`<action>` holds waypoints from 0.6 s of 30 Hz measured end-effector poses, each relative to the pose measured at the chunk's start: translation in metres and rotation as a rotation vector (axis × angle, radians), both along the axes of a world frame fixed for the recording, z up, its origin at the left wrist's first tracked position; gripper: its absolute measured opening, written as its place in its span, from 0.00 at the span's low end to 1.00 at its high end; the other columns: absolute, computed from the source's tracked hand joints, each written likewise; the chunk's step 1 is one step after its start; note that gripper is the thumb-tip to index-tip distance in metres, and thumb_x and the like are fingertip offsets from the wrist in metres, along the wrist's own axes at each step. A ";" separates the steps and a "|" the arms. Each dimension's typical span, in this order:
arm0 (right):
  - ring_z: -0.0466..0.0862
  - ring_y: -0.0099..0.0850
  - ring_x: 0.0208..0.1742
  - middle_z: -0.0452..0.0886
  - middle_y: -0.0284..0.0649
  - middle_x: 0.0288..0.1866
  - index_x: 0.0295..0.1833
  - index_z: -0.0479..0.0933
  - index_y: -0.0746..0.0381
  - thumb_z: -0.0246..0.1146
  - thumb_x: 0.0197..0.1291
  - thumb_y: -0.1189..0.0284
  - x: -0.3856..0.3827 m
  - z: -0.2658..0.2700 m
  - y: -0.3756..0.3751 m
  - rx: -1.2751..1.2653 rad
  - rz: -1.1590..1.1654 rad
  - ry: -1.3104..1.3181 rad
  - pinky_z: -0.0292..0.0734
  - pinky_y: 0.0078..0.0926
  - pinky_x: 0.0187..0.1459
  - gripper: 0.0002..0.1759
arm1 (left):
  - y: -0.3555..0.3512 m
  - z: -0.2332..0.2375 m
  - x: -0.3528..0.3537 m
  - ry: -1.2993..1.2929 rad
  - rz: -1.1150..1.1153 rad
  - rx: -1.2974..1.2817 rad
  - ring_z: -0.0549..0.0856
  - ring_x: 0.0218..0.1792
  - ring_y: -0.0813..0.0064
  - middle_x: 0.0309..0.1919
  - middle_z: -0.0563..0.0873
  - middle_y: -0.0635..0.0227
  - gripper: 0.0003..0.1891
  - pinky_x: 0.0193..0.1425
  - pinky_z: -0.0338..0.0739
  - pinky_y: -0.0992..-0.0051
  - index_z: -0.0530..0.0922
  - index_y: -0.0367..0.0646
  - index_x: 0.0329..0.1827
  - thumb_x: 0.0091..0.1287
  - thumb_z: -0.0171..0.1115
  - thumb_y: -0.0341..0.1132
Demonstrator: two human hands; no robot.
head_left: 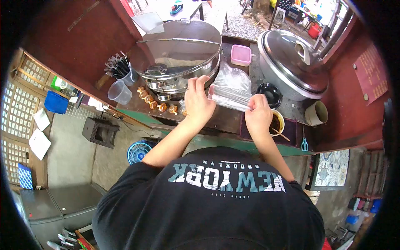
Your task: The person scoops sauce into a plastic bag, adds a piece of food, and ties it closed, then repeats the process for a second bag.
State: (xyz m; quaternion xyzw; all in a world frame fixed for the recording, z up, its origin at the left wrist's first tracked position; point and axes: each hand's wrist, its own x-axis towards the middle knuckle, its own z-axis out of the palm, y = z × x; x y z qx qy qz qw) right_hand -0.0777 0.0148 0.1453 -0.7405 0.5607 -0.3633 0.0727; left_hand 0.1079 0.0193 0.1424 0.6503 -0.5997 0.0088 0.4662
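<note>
A stack of clear plastic bags (230,92) lies on the dark counter in front of me, its folded edges toward my body. My right hand (258,114) pinches the near right corner of the stack. At the left edge of the bags is my left hand (199,102), its fingers raised and apart from the thumb, which is right beside the plastic. Just beyond my right hand sits a black bowl (270,95). A cup of dark sauce (276,123) with a wooden stick in it stands close to my right wrist.
A large round steamer (179,46) with a clear lid stands back left, a lidded pot (293,62) back right. Small wrapped bundles (153,104) line the left front. A pink-lidded tub (241,55), a brown cup (316,113) and blue scissors (304,144) are also around.
</note>
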 end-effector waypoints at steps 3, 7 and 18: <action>0.79 0.42 0.36 0.74 0.43 0.34 0.35 0.72 0.62 0.58 0.40 0.88 0.007 0.001 -0.007 -0.075 -0.043 -0.333 0.74 0.37 0.38 0.14 | 0.008 0.000 -0.005 -0.242 -0.086 -0.190 0.77 0.39 0.59 0.44 0.73 0.59 0.23 0.47 0.72 0.65 0.71 0.46 0.55 0.54 0.61 0.23; 0.80 0.36 0.37 0.76 0.41 0.36 0.43 0.71 0.63 0.58 0.48 0.89 -0.001 -0.010 -0.006 -0.118 0.112 -0.175 0.75 0.31 0.38 0.16 | -0.003 -0.003 -0.001 0.003 -0.200 0.001 0.78 0.47 0.57 0.43 0.78 0.54 0.31 0.53 0.70 0.63 0.69 0.45 0.59 0.47 0.58 0.17; 0.78 0.30 0.42 0.76 0.36 0.37 0.44 0.75 0.61 0.57 0.52 0.85 -0.017 -0.020 -0.011 0.895 0.840 -1.870 0.72 0.24 0.47 0.14 | 0.007 0.001 0.007 1.711 -0.851 0.387 0.81 0.38 0.73 0.32 0.81 0.65 0.24 0.45 0.73 0.76 0.71 0.41 0.51 0.48 0.52 0.14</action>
